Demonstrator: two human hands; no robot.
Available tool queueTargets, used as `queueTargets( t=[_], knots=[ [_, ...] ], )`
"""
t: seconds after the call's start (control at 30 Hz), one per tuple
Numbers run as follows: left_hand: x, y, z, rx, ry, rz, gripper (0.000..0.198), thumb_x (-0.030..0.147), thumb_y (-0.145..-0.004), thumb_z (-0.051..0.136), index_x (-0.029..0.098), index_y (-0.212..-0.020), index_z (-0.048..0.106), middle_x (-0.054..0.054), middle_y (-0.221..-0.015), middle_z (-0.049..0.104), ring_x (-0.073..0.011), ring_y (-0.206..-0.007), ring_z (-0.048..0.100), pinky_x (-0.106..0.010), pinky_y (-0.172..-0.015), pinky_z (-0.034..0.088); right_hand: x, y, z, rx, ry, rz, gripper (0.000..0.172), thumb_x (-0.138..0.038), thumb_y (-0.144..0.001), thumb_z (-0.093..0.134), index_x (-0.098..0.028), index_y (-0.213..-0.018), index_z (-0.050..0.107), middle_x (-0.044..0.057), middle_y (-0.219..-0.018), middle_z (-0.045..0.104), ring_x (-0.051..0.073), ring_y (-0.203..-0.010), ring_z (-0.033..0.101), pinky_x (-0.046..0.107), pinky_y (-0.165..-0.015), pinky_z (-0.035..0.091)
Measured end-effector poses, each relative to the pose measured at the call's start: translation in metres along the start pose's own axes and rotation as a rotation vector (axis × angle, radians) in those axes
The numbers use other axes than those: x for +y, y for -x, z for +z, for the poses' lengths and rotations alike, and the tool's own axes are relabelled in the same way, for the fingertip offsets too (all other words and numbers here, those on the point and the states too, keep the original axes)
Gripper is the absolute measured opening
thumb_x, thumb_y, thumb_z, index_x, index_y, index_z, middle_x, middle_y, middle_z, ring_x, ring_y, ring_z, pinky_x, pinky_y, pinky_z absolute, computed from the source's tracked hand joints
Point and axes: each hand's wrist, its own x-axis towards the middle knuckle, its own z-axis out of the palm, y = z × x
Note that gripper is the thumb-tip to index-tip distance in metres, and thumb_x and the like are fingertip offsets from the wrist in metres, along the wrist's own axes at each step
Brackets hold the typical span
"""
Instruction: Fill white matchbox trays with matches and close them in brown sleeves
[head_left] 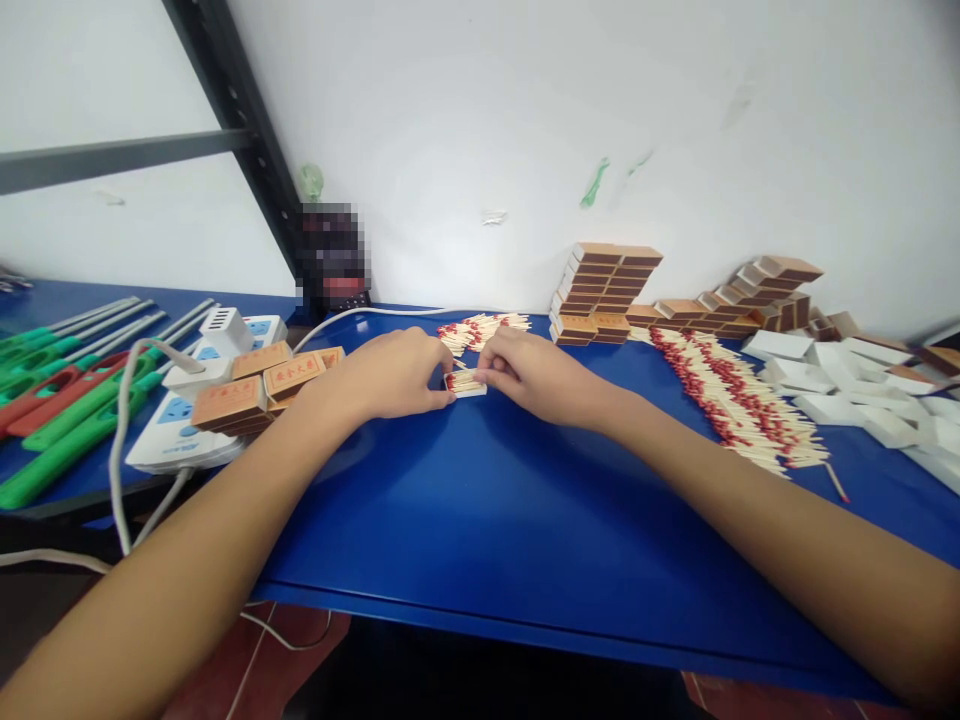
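A small white matchbox tray [471, 391] sits on the blue tabletop between my hands, with red-tipped matches [463, 380] lying in it. My left hand [401, 372] grips the tray's left end, thumb in front and fingers curled behind. At the right end, my right hand [534, 375] is closed with thumb and fingertips together on the tray; whether a match is also pinched there is hidden. Just behind the hands lies a loose pile of matches [491, 328], their red heads mostly to the left.
Stacked brown matchboxes [606, 285] stand by the wall. Right of them lie rows of matches [739, 395] and white empty trays [847, 375]. On the left, closed matchboxes [259, 385] rest on a power strip [169, 425] with cables, beside green and red-handled lighters [90, 390].
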Motion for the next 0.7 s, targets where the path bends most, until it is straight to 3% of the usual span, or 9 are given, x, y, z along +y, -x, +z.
queueTargets(
  t=[0.13,0.37,0.5,0.7],
  knots=[
    [-0.0005,0.0002,-0.0004,-0.006,-0.008,-0.003,0.026,0.042,-0.094,0.069,0.022,-0.104,0.081,-0.006,-0.084,0.078,-0.0213,-0.068,0.067,-0.033,-0.061,0.036,-0.0031,0.0023,-0.0003,-0.067,0.039,0.0,0.008,-0.022,-0.103,0.061,-0.022,-0.095,0.063,0.007,-0.098,0.066,0.022,-0.086,0.059,0.034,-0.076,0.042],
    [0.0008,-0.0005,-0.0002,-0.011,-0.003,-0.005,0.024,0.041,-0.093,0.07,0.022,-0.103,0.08,-0.006,-0.085,0.077,-0.0207,-0.067,0.066,-0.033,-0.061,0.034,-0.0016,0.0021,-0.0079,-0.011,0.006,-0.073,0.004,-0.02,-0.098,0.067,-0.021,-0.095,0.069,0.006,-0.096,0.066,0.021,-0.087,0.059,0.033,-0.077,0.042],
    [0.0016,0.0001,-0.0008,-0.009,-0.012,-0.003,0.025,0.041,-0.093,0.069,0.022,-0.103,0.08,-0.006,-0.084,0.076,-0.0213,-0.068,0.066,-0.033,-0.061,0.034,-0.0021,0.0014,-0.0049,0.02,0.028,-0.028,0.004,-0.02,-0.1,0.064,-0.021,-0.1,0.068,0.008,-0.103,0.065,0.022,-0.089,0.06,0.033,-0.077,0.042],
    [0.0026,0.0008,-0.0017,-0.01,-0.011,-0.01,0.026,0.042,-0.094,0.068,0.022,-0.105,0.081,-0.006,-0.085,0.077,-0.021,-0.069,0.065,-0.032,-0.06,0.034,-0.0007,0.0005,0.001,-0.039,0.026,0.026,0.009,-0.022,-0.104,0.059,-0.021,-0.097,0.064,0.008,-0.102,0.064,0.023,-0.091,0.062,0.035,-0.081,0.045]
  ],
)
